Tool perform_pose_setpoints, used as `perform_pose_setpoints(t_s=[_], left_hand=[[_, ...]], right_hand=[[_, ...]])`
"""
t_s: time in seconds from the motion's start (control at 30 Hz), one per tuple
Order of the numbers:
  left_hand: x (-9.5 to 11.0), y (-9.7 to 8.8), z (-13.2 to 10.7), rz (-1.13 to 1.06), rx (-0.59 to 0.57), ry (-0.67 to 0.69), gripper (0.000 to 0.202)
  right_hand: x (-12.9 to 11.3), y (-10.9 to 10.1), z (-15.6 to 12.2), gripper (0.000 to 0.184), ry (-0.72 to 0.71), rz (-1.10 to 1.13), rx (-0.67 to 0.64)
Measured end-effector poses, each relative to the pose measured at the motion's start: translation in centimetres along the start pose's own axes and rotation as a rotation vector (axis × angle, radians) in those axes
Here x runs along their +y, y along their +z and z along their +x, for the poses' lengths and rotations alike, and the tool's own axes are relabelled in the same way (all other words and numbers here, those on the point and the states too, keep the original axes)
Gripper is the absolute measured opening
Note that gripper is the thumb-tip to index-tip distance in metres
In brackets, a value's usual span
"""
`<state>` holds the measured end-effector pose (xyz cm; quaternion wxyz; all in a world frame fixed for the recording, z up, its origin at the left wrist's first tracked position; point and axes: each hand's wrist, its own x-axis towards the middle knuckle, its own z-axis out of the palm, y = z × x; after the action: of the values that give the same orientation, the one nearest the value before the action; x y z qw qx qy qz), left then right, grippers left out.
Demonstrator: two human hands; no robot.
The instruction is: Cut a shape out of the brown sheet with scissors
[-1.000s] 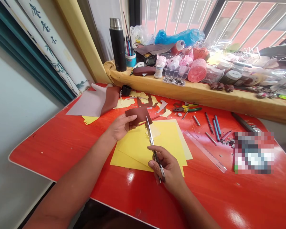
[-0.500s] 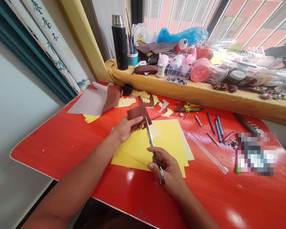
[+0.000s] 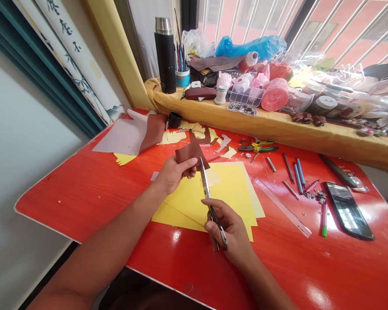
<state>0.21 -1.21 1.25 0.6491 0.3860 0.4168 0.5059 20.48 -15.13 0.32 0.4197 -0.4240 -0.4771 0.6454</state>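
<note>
Between the thumb and fingers of my left hand is a small piece of brown leather-like sheet, held up over the table. My right hand grips a pair of scissors by the handles. Their blade tips point away from me and meet the right part of the brown piece. The blades look close together. Below both hands lie overlapping yellow sheets, with a pale cut shape on top near the scissors.
Behind my hands lie brown and yellow scraps and a larger brown sheet. Pliers, pens, a clear ruler and a phone are on the right. A cluttered ledge with a black flask runs along the back.
The brown piece has turned slightly in my left hand, and a small flap under it no longer shows. The scissors keep nearly the same place against it. The whole view has shifted a little.
</note>
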Motion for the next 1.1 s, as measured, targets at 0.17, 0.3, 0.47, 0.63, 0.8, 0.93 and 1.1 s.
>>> perform_pose_setpoints(t_s=[0.17, 0.3, 0.47, 0.63, 0.8, 0.93, 1.1], left_hand=[[-0.02, -0.07, -0.08, -0.009, -0.007, -0.034, 0.035], [0.42, -0.18, -0.09, -0.027, 0.023, -0.054, 0.036], [0.6, -0.12, -0.11, -0.027, 0.009, -0.063, 0.035], [0.42, -0.22, 0.02, -0.023, -0.009, -0.071, 0.034], [0.33, -0.4, 0.12, -0.022, -0.004, -0.075, 0.034], [0.37, -0.38, 0.11, -0.013, 0.0, -0.073, 0.035], [0.31, -0.4, 0.14, -0.007, 0.007, -0.067, 0.035]], right_hand=[[0.05, 0.01, 0.04, 0.054, -0.025, 0.019, -0.014], [0.1, 0.02, 0.04, 0.053, -0.036, 0.033, -0.034], [0.11, 0.02, 0.02, 0.052, -0.038, 0.041, -0.033], [0.14, 0.0, 0.08, 0.053, -0.035, 0.026, -0.032], [0.06, -0.01, 0.08, 0.054, -0.021, 0.02, -0.026], [-0.09, 0.01, 0.06, 0.053, -0.003, 0.0, -0.011], [-0.3, 0.1, 0.12, 0.052, 0.014, -0.011, 0.009]])
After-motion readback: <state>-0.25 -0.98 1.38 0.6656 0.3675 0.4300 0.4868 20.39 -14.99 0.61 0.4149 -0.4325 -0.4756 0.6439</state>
